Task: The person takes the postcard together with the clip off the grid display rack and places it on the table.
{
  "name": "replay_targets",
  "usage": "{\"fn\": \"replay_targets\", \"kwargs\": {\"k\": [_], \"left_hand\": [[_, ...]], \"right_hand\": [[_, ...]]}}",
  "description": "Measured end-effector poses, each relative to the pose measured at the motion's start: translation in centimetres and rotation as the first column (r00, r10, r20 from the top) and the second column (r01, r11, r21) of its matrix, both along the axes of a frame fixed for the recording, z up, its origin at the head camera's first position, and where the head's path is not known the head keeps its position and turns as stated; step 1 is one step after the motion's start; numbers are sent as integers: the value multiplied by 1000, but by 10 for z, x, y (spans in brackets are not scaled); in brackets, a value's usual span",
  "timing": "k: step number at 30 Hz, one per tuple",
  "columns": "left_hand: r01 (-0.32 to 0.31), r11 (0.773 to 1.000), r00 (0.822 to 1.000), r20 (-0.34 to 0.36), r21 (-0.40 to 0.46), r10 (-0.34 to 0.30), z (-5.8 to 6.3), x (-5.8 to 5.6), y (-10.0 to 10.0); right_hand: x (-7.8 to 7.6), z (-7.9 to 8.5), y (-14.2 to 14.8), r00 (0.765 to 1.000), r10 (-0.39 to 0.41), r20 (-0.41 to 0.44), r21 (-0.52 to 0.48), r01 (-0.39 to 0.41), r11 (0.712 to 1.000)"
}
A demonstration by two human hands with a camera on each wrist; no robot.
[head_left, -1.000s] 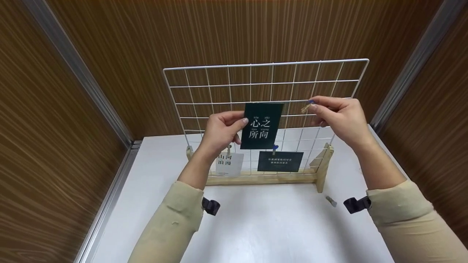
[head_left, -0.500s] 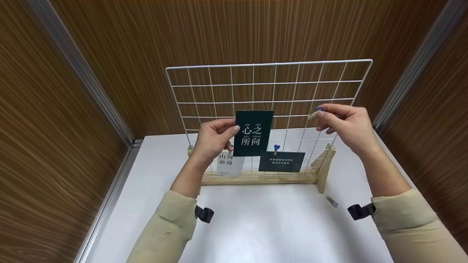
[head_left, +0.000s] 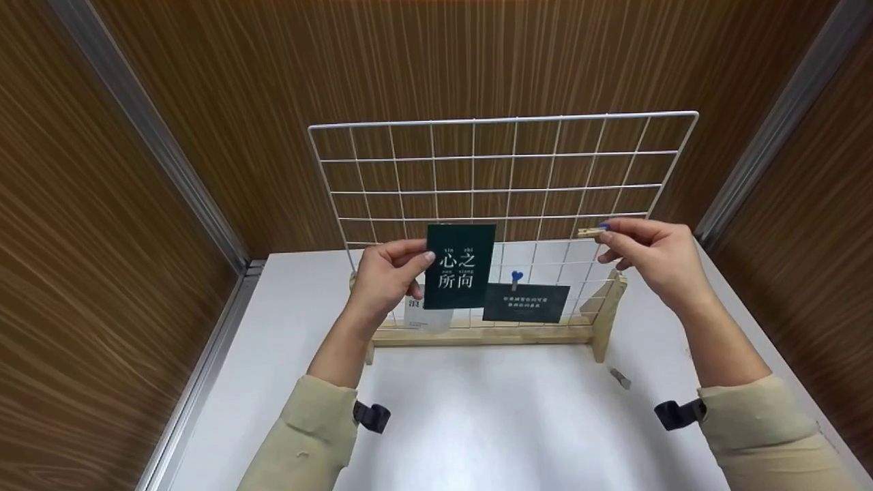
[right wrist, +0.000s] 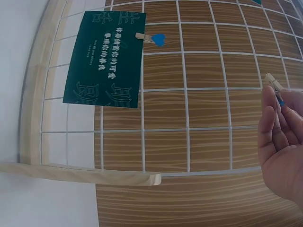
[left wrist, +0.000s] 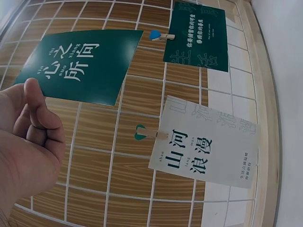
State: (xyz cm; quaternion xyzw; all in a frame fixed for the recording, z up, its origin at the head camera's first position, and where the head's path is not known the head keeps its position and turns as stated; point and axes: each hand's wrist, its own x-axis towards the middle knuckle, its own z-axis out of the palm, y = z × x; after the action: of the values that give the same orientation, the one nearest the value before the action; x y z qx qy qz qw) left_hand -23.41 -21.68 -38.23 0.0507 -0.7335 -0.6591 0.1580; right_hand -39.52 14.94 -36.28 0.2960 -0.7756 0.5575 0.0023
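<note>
My left hand point(head_left: 390, 276) pinches the left edge of a dark green card point(head_left: 458, 266) with white Chinese characters, held upright in front of a white wire grid point(head_left: 516, 155). In my right hand point(head_left: 651, 256) a small wooden clothespin point(head_left: 590, 232) with a blue end is pinched between thumb and fingers, to the right of the card. Two cards hang clipped low on the grid. One is a white card point(left wrist: 206, 142) under a clothespin point(left wrist: 146, 133) with a green heart; the other is a green card point(right wrist: 106, 59) under a clothespin point(right wrist: 150, 38) with a blue heart.
A wooden base point(head_left: 477, 335) with an upright foot point(head_left: 605, 320) supports the grid on a white table point(head_left: 477, 416). Another small clothespin point(head_left: 619, 377) lies on the table at the right. Wood-patterned panels point(head_left: 477, 61) enclose the back and sides.
Both hands have come lower in the head view. The green card has moved down and left, now covering more of the white card. The right hand's clothespin has turned nearly level.
</note>
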Motion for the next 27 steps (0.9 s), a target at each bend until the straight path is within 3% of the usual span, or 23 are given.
{"fn": "replay_targets", "kwargs": {"k": [20,27], "left_hand": [[-49,999,993,106,23,46,-39,23,-19],[-83,994,987,140,66,73,-55,31,-29]], "right_hand": [[-2,-45,28,987,-23,156,-16,25,1000],[-4,-58,40,980,-39,196,-16,43,999]]}}
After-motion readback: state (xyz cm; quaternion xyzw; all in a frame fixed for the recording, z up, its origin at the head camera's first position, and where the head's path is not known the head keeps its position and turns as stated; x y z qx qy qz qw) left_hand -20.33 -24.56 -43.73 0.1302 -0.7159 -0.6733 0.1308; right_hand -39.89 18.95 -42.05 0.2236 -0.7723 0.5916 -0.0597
